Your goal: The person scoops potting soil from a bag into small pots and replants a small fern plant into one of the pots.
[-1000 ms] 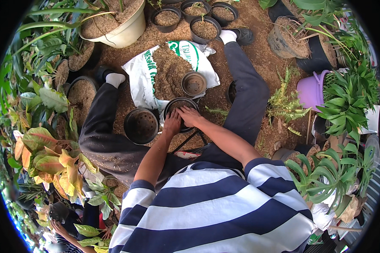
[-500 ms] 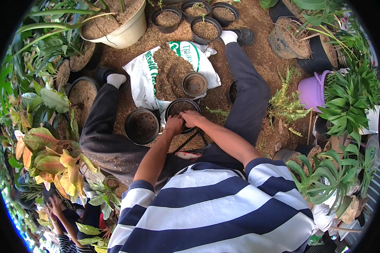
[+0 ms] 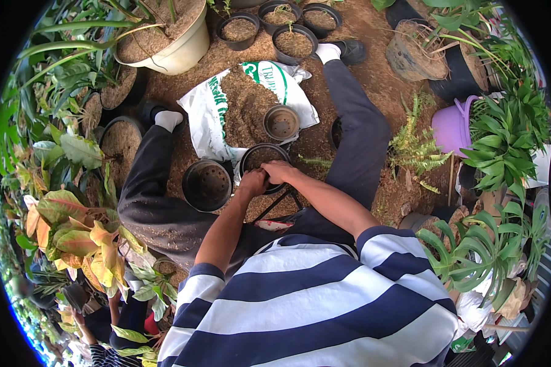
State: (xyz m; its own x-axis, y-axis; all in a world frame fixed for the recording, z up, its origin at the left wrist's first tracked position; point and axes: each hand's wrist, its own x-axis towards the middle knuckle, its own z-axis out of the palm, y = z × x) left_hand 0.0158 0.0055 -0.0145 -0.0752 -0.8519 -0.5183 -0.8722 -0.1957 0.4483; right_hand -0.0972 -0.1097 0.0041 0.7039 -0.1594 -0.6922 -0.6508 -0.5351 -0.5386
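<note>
Both my hands are together at the near rim of a black plastic pot (image 3: pixel 264 148) that has soil in it. My left hand (image 3: pixel 254 181) lies over the rim with its fingers curled. Touching it from the right, my right hand (image 3: pixel 278 172) is also closed, its fingertips over the soil. What the fingers hold, if anything, is hidden. To the left stands a black pot (image 3: pixel 206 185) with holes in its base. A smaller dark pot (image 3: pixel 281 123) sits on a torn white sack (image 3: pixel 301 109) with loose brown soil (image 3: pixel 245 104) spread on it.
My legs frame the sack. Several small black pots (image 3: pixel 237 32) of soil stand at the far side, beside a large white planter (image 3: pixel 181 54). A purple bucket (image 3: pixel 451 130) and a fern (image 3: pixel 414 147) are at the right. Leafy plants (image 3: pixel 83 226) crowd the left; another person's arm (image 3: pixel 85 329) shows lower left.
My hands stay at the same pot, with hardly any movement. At the lower left, the other person's raised hands have come down. The whole view has shifted slightly.
</note>
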